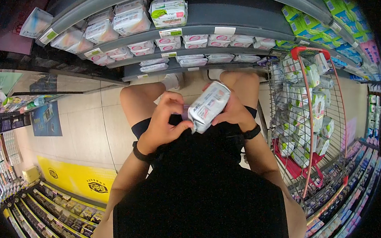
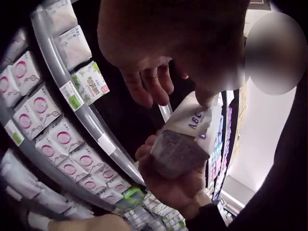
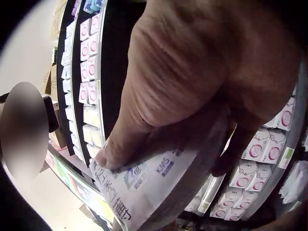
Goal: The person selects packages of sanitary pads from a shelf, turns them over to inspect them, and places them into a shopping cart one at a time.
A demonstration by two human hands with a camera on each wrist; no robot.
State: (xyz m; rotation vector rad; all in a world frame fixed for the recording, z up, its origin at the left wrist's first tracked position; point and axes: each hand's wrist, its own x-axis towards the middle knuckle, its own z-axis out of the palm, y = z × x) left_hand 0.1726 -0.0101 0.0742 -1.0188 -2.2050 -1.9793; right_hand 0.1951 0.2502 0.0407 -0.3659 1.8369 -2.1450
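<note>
A white pack of sanitary pads (image 1: 210, 105) with "ABC" lettering is held up in front of the person's lap, tilted. The right hand (image 1: 232, 109) grips it along its right side, thumb on the near face. At the pack's lower left end, the left hand (image 1: 166, 119) pinches the wrapper between thumb and bent index finger. Seen from the left wrist, the pack's grey end (image 2: 178, 153) faces the camera, and the right palm supports it from below. Printed characters and "KMS" show on the pack (image 3: 149, 178) in the right wrist view, partly covered by the right hand.
Shelves (image 1: 225, 31) of similar packs curve round in front, and one green-and-white pack (image 1: 169, 11) stands at a shelf edge. A wire shopping cart (image 1: 345, 143) filled with packs is close on the right. A yellow floor mat (image 1: 71, 177) lies behind left.
</note>
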